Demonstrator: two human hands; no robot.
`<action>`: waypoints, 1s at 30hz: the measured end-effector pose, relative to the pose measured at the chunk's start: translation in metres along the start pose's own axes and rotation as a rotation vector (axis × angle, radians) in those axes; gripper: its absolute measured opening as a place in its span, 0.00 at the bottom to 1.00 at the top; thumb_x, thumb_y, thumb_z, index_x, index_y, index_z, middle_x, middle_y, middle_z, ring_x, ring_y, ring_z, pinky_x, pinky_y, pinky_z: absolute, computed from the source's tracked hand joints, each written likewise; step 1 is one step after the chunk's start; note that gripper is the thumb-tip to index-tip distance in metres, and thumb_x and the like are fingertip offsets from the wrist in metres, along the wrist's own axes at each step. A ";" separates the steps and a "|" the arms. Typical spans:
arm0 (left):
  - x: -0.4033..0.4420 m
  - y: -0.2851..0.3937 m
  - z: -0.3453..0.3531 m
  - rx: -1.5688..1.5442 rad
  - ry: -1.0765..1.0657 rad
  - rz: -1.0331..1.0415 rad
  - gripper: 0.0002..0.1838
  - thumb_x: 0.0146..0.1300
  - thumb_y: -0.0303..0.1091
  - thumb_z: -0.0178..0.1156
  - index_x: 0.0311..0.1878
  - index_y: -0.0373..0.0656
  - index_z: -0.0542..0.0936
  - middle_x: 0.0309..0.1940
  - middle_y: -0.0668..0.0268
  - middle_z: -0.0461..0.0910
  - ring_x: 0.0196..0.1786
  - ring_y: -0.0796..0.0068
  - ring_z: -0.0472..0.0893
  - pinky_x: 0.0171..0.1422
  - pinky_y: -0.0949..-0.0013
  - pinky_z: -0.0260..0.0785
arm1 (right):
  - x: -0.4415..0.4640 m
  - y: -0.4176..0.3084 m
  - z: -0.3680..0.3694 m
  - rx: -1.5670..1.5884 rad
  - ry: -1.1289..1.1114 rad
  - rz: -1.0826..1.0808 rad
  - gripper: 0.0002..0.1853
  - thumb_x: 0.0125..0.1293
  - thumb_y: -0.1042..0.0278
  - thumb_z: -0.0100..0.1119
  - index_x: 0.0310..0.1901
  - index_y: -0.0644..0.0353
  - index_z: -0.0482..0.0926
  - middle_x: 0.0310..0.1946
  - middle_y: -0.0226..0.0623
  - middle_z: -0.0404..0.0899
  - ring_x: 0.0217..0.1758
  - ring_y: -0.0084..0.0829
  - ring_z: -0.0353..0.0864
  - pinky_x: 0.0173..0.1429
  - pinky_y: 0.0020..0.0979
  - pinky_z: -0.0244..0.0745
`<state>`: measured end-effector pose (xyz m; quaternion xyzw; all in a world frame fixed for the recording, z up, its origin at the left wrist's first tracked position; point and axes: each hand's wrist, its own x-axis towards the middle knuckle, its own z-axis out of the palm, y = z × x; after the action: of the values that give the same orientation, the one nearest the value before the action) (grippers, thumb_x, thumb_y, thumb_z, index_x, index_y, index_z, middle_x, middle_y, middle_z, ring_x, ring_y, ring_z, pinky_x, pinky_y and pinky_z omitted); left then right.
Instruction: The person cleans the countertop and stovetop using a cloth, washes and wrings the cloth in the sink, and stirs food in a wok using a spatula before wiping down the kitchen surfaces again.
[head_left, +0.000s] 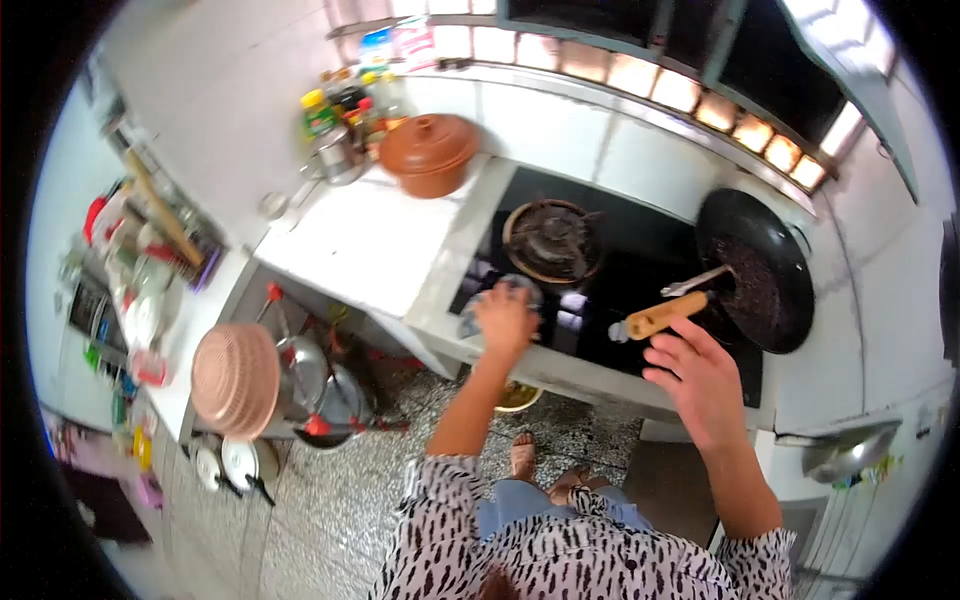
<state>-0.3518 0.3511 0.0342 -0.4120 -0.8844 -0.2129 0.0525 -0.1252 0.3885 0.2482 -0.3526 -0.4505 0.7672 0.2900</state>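
My left hand [505, 318] presses down on a greyish cloth [470, 318] at the front left of the black glass stove top [640, 262]. Its fingers are bent over the cloth and partly blurred. My right hand [700, 385] is held with fingers apart beside the wooden handle [667, 316] of a black wok [785, 255]. Whether a fingertip touches the handle I cannot tell. The wok sits on the right side of the stove, dark inside, and a metal utensil handle [697, 281] sticks out over its rim. Behind my left hand is a dark, dirty burner [550, 240].
A brown clay pot [428, 158] with a lid stands on the white counter [350, 235], near several bottles [345, 100] and a metal jug [338, 158]. A pink basket [235, 380] is at left, and a bowl [518, 397] is below the stove edge. An open window [780, 80] is above.
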 end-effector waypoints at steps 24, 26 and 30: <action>-0.321 0.127 -0.072 -2.044 -0.997 -0.698 0.21 0.58 0.47 0.52 0.51 0.45 0.70 0.46 0.69 0.72 0.47 0.76 0.73 0.49 0.67 0.68 | -0.208 0.193 -0.176 0.047 -0.115 0.381 0.18 0.61 0.66 0.44 0.52 0.58 0.62 0.43 0.34 0.68 0.43 0.30 0.70 0.45 0.33 0.69; -0.327 0.143 -0.070 -2.078 -1.123 -0.718 0.24 0.57 0.46 0.55 0.53 0.44 0.67 0.49 0.68 0.70 0.51 0.75 0.70 0.49 0.65 0.67 | -0.225 0.206 -0.189 0.208 -0.025 0.293 0.17 0.61 0.69 0.42 0.52 0.59 0.63 0.46 0.36 0.68 0.47 0.33 0.70 0.49 0.34 0.68; -0.339 0.173 -0.112 -1.712 -1.364 -0.642 0.18 0.60 0.39 0.51 0.52 0.43 0.68 0.45 0.68 0.74 0.46 0.77 0.73 0.48 0.69 0.67 | -0.270 0.233 -0.222 -0.305 0.125 0.059 0.19 0.56 0.74 0.41 0.51 0.63 0.65 0.46 0.37 0.69 0.49 0.36 0.68 0.53 0.31 0.65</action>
<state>-0.0096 0.1629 0.1026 -0.0972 -0.3577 -0.4815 -0.7942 0.1805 0.1912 0.0385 -0.4529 -0.5323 0.6745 0.2378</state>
